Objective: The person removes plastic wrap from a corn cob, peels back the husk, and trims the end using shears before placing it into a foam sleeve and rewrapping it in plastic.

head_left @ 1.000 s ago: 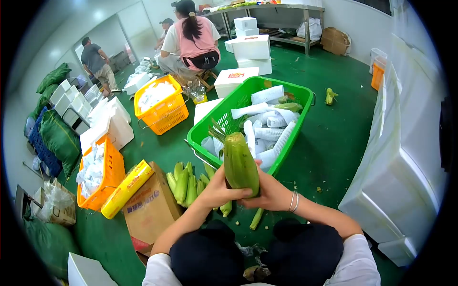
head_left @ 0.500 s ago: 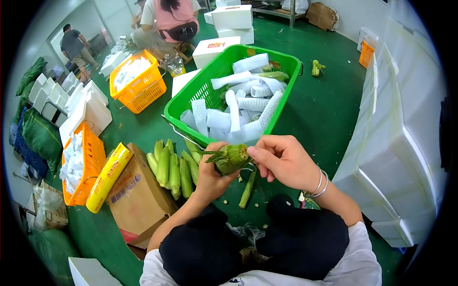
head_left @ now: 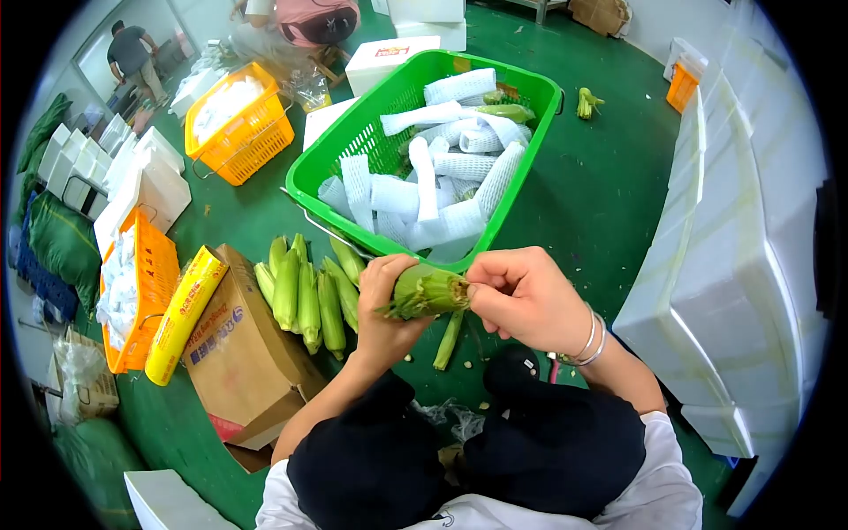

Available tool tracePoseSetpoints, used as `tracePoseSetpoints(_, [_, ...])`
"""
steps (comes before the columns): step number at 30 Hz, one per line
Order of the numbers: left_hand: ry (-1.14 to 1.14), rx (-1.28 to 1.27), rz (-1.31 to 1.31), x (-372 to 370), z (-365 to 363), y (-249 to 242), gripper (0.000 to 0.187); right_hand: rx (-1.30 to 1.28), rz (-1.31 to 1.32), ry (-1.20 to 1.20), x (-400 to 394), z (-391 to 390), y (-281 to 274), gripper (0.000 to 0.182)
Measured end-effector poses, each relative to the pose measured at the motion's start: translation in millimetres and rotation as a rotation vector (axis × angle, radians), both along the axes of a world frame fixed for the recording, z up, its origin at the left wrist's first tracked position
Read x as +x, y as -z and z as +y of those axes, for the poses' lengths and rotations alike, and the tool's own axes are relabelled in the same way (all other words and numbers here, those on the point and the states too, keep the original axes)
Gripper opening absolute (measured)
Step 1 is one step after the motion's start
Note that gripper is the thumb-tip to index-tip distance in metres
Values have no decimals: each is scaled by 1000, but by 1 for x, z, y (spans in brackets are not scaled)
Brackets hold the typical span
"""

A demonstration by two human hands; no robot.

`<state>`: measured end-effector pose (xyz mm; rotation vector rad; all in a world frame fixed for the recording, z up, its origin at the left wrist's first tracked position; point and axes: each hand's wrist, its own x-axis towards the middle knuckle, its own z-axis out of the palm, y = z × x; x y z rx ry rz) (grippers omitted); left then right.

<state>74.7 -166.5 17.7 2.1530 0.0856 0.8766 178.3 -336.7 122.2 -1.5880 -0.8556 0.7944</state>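
"What's in your grip?"

"Your left hand [head_left: 382, 305] wraps a ribbed, leafy green corn ear [head_left: 420, 292], just this side of the perforated plastic basket [head_left: 373, 146]. Your right hand [head_left: 521, 293] pinches at its ragged end; whether it grips husk, I can't tell."

"Which way does it point?"

"Long axis roughly sideways, brown end towards your right."

Corn ear [head_left: 427, 291] — green husk, sideways, brownish end rightward
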Motion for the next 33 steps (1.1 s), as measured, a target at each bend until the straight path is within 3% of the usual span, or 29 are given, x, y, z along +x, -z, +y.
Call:
tracePoseSetpoints(1, [1, 1, 5, -2, -4, 2, 57, 45, 103, 15, -2, 2, 3, 15])
tracePoseSetpoints(3, [153, -550, 62, -4, -15, 5, 51, 127, 171, 43, -8, 7, 11, 14])
tracePoseSetpoints(6, [287, -687, 153, -2, -21, 12, 46, 263, 320, 85, -14, 14, 22, 14])
tracePoseSetpoints(7, [426, -861, 302, -2, -23, 6, 45, 313, 401, 108, -15, 15, 26, 13])
tracePoseSetpoints(12, [422, -704, 410, 1, -20, 13, 58, 400, 483, 227, -10, 14, 44, 13])
tracePoseSetpoints(15, [85, -215, 337, -8, -13, -27, 65, 415, 492, 263, -9, 14, 55, 13])
tracePoseSetpoints(16, [16, -341, 204, -10, -14, -38, 56, 398, 490, 273, -10, 16, 57, 14])
tracePoseSetpoints(18, [-11, -295, 200, -10, -15, -49, 39, 410, 444, 262, -14, 21, 63, 14])
tracePoseSetpoints(19, [-23, -298, 201, -7, -17, -52, 39, 426, 378, 242, -14, 23, 63, 14])
tracePoseSetpoints(21, [-45, -117, 170, 1, -21, -54, 20, 409, 369, 231, -10, 22, 64, 14])
tracePoseSetpoints(24, [30, -7, 110, 2, -16, -50, 10, 400, 370, 240, -7, 21, 68, 13])
tracePoseSetpoints(28, [6, -129, 140, 1, -19, -46, 9, 438, 406, 294, -8, 19, 73, 16])
tracePoseSetpoints(30, [8, -549, 109, 3, -19, -42, 11, 447, 475, 286, -4, 16, 75, 17])
tracePoseSetpoints(33, [-6, -626, 36, 9, -23, -37, 12, 417, 484, 287, -2, 19, 73, 18])
